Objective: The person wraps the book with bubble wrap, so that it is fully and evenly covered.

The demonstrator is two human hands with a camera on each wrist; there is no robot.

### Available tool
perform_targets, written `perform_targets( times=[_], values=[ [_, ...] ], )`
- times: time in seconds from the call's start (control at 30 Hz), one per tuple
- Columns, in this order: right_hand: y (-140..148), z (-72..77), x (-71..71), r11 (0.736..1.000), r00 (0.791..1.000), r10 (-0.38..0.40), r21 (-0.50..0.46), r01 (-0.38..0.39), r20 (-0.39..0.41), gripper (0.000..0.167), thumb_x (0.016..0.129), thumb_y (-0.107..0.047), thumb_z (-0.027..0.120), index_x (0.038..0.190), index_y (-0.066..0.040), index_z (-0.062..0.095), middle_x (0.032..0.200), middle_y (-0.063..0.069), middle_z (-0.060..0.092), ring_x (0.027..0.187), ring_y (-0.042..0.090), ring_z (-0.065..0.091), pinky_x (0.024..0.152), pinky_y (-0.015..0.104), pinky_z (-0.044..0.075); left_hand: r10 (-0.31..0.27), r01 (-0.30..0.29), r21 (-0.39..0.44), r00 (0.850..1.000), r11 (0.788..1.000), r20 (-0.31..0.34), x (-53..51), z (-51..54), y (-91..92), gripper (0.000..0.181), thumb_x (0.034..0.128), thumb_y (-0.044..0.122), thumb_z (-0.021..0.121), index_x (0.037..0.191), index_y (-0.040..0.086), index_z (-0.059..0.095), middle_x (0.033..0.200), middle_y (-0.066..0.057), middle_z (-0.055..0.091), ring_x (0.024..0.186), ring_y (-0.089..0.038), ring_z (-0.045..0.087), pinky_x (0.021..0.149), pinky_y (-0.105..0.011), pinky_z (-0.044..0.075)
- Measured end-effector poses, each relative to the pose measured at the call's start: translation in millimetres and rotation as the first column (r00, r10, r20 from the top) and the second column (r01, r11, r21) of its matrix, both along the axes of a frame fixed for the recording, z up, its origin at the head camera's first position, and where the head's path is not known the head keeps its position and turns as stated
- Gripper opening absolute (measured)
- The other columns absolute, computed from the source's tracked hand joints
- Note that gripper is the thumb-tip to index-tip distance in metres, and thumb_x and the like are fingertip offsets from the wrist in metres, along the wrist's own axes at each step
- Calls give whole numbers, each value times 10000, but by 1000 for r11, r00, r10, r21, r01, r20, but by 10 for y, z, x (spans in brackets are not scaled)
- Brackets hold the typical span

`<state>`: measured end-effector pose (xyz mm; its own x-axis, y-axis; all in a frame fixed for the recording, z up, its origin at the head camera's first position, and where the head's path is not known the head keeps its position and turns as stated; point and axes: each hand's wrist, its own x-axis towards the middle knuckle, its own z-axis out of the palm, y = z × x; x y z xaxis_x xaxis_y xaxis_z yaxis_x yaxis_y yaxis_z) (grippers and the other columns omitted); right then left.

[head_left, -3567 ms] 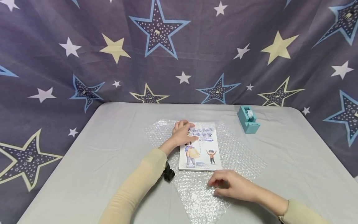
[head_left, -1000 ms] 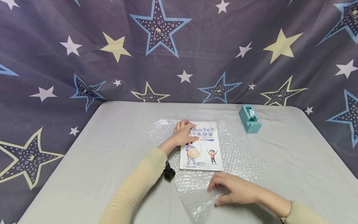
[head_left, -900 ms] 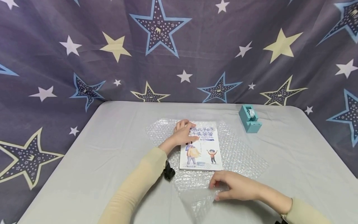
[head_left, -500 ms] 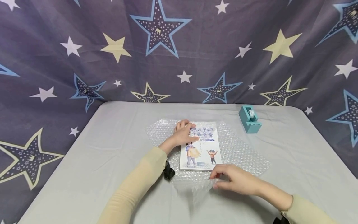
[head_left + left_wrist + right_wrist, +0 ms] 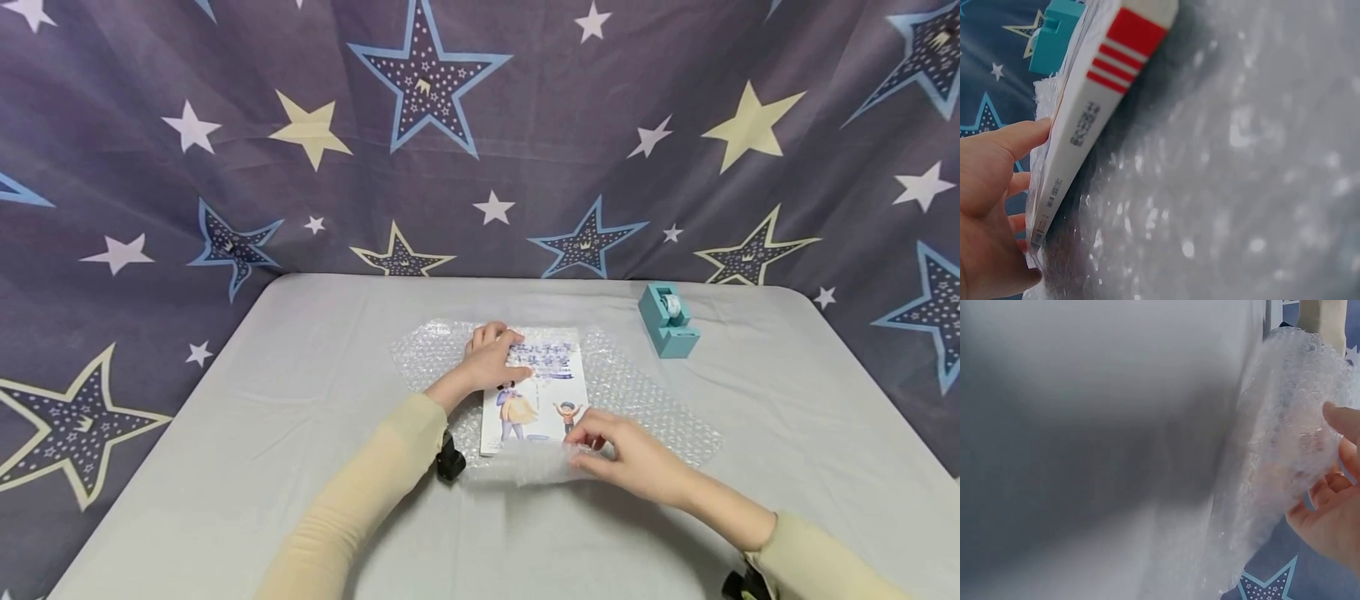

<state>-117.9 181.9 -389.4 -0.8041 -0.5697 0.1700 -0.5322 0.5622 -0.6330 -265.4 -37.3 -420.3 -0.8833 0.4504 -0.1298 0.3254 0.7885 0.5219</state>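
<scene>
A white book [image 5: 542,408] with a cartoon cover lies on a sheet of clear bubble wrap [image 5: 652,404]. My left hand [image 5: 491,358] rests on its upper left part, the thumb stretched over the cover. In the left wrist view the book's spine [image 5: 1079,119] shows red stripes, with the left hand [image 5: 991,194] against its far end. My right hand [image 5: 633,458] pinches the near edge of the bubble wrap, raised and folded over the book's lower edge. The right wrist view has the lifted wrap [image 5: 1285,437] beside the right hand's fingers [image 5: 1319,506].
A teal tape dispenser [image 5: 670,325] with a roll of tape stands at the back right of the table, beyond the wrap. A grey cloth [image 5: 225,467] covers the table. Behind it hangs a dark curtain [image 5: 525,108] with stars.
My right hand has taken the near corner of the bubble wrap and carried it up and away from me, onto the book's lower edge. The left hand and book have stayed put.
</scene>
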Motion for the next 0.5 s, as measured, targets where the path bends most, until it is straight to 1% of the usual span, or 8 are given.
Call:
perform_targets(
  times=[0.17, 0.3, 0.4, 0.5],
  values=[
    [8, -7, -46, 1000, 1000, -22, 7, 22, -23, 100, 833, -235, 647, 931, -226, 626, 905, -129, 590, 785, 6, 524, 691, 239, 474, -5, 5, -14, 1000, 1000, 8, -6, 12, -1, 551, 860, 420, 565, 1332, 190, 395, 1443, -90, 159, 1330, -295, 74, 1073, -486, 126],
    [10, -13, -87, 998, 997, -63, 13, 64, -35, 144, 834, -225, 645, 975, -199, 631, 938, -105, 616, 795, 10, 529, 694, 239, 477, -11, 11, -23, 1000, 1000, 12, -11, 21, -4, 552, 860, 417, 564, 1331, 186, 395, 1436, -95, 165, 1323, -297, 83, 1070, -486, 133],
    [12, -16, -113, 996, 995, -91, 13, 92, -38, 172, 841, -227, 637, 1008, -188, 628, 927, -100, 626, 798, 15, 539, 701, 241, 480, -13, 13, -43, 1000, 999, 0, -12, 27, -2, 551, 860, 421, 563, 1331, 189, 395, 1432, -95, 176, 1323, -298, 99, 1072, -483, 139],
    [13, -24, -137, 994, 993, -108, 11, 109, -41, 186, 842, -223, 638, 1021, -177, 623, 878, -110, 624, 784, 15, 551, 709, 247, 489, -20, 18, -90, 999, 996, -26, -6, 37, 7, 557, 863, 441, 555, 1336, 196, 392, 1426, -96, 195, 1322, -294, 127, 1077, -478, 148]
  ],
)
